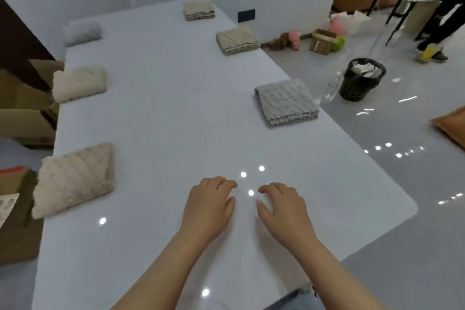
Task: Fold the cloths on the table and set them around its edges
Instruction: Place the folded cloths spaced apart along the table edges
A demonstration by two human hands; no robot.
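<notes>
While both hands hover low over the near end of the counter (pixel 176 113), I see them empty — the left hand (pixel 208 205) and the right hand (pixel 281 206) are side by side, palms down, fingers loosely curled, a small gap between them and nothing in their grasp. Whether the fingertips actually touch the glossy surface I cannot tell.

Six folded cloths sit along the counter's long edges. On the left edge, nearest me, a beige cloth (pixel 75 178) overhangs the rim a little; farther up is a cream cloth (pixel 80 82), and at the far left corner a pale grey cloth (pixel 81 32), blurred. On the right edge, a grey cloth (pixel 285 101) lies closest, then a tan cloth (pixel 237 39), and a smaller tan cloth (pixel 198 9) near the far end. All six are well apart from each other and from my hands; the middle of the counter shows only reflected ceiling lights.

Off the counter to the right, a black waste bin (pixel 362 79) stands on the shiny floor, with soft toys (pixel 294 38) against the wall — and cardboard boxes (pixel 22 108) crowd the left side.
</notes>
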